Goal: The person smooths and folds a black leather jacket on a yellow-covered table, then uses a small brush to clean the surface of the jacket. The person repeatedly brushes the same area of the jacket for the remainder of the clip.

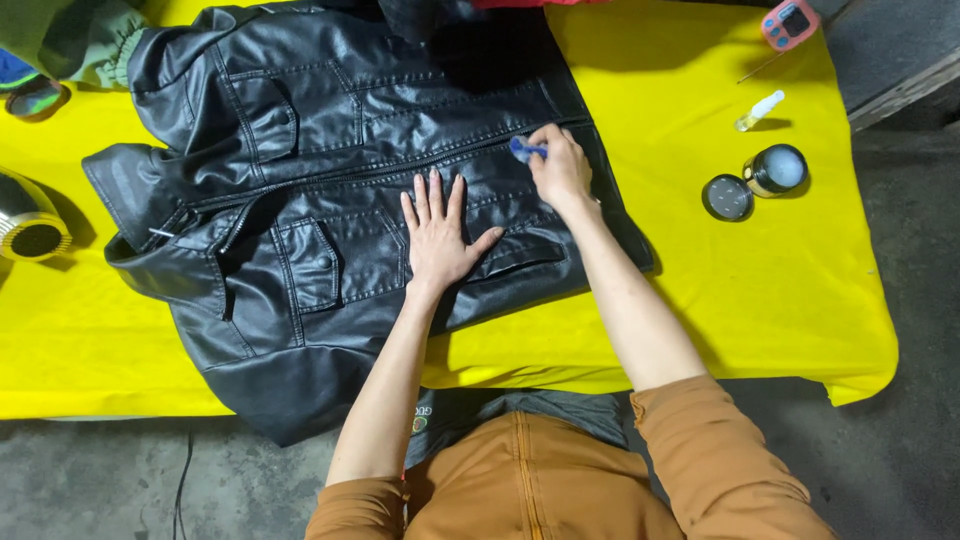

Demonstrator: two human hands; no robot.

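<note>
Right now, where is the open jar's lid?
In the head view, the round dark lid lies on the yellow tablecloth, right of the black jacket, touching the open jar.

A workshop, it seems: a table in a yellow cloth [700, 300] stands on bare concrete floor [900, 460], with an open jar [777, 169], dropper bottle [760, 110] and timer [790, 24] on the cloth's far right corner.

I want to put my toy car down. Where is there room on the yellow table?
Bare yellow cloth lies below the open jar and its lid, right of the black jacket. Another patch runs along the left edge under the round metal thing. The middle is crowded with jacket and hands.
</note>
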